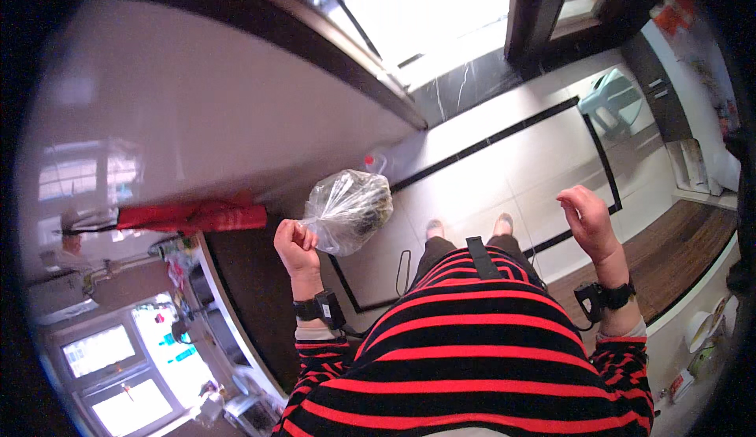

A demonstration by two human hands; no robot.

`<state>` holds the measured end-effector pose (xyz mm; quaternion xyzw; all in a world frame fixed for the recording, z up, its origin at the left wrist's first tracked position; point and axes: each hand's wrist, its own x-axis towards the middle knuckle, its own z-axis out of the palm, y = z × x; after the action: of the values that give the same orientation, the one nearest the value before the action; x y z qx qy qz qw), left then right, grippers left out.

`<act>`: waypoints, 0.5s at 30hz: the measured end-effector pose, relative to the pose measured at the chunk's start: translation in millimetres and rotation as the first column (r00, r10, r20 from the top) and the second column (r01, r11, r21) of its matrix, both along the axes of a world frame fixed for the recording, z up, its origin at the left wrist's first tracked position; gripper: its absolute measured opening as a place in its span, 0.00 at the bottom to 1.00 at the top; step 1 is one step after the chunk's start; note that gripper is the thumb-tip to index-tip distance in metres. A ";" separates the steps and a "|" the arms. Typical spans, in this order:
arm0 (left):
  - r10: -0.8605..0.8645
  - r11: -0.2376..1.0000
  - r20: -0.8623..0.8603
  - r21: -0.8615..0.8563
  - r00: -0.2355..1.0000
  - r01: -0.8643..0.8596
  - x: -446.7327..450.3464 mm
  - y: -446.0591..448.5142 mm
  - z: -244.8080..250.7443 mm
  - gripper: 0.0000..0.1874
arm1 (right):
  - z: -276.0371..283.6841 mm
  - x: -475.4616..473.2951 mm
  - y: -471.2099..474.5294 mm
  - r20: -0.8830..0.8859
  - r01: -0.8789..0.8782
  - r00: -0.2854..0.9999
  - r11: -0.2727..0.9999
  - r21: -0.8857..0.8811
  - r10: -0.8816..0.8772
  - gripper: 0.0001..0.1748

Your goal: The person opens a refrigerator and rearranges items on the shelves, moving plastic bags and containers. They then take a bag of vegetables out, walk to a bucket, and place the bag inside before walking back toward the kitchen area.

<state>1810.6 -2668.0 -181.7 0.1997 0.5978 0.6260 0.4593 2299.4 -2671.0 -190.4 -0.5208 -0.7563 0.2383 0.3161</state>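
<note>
My left hand (297, 245) grips the gathered neck of a clear plastic bag (349, 211). The bag hangs over the floor, bulging, with something dark inside that I cannot make out. To the right of my body, my right hand (592, 227) is raised with loosely curled fingers and nothing in it. Both wrists wear black straps with small boxes. Beyond the bag stands a clear plastic bottle with a red cap (370, 160), partly hidden by the bag.
A tiled floor (466, 183) with black border strips lies under my feet. Ahead is a bright doorway (449, 29) with a dark stone threshold (466, 85). A red elongated item (195, 217) is by the left wall. A pale blue plastic object (614, 100) sits far right, near a dark cabinet (658, 82).
</note>
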 end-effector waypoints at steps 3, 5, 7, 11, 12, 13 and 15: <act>-0.155 0.978 0.000 0.139 0.988 0.154 14.3 15.3 42.9 0.13 | 41.8 0.8 -4.6 0.036 0.049 0.998 0.984 0.169 -0.056 0.07; -0.228 0.955 0.022 0.199 0.973 0.219 19.0 39.5 68.4 0.13 | 58.9 -15.5 8.3 -0.002 0.064 0.998 0.970 0.233 -0.065 0.07; -0.334 0.914 0.004 0.244 0.943 0.323 28.5 84.2 76.7 0.13 | 57.2 -41.9 45.6 0.043 0.071 0.995 0.953 0.295 -0.088 0.06; -0.440 0.871 0.025 0.253 0.898 0.420 63.3 182.3 60.9 0.10 | 33.6 -71.8 112.5 0.057 -0.010 0.998 0.964 0.264 -0.005 0.05; -0.468 0.852 0.037 0.283 0.883 0.439 73.2 207.3 55.9 0.09 | 28.0 -71.9 128.2 0.086 -0.017 0.996 0.973 0.229 -0.003 0.04; -0.515 0.833 -0.005 0.235 0.857 0.502 78.0 228.9 54.6 0.08 | 24.9 -73.0 139.8 0.069 0.004 0.997 0.966 0.258 -0.022 0.04; -0.604 0.773 -0.028 0.225 0.797 0.593 90.2 274.7 54.0 0.08 | 23.6 -70.9 158.9 0.103 0.084 0.989 0.975 0.204 -0.106 0.03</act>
<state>1900.8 -2393.3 -127.7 0.4149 0.4187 0.5145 0.6228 2228.5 -2512.0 -166.8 -0.5348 -0.7674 0.1159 0.3342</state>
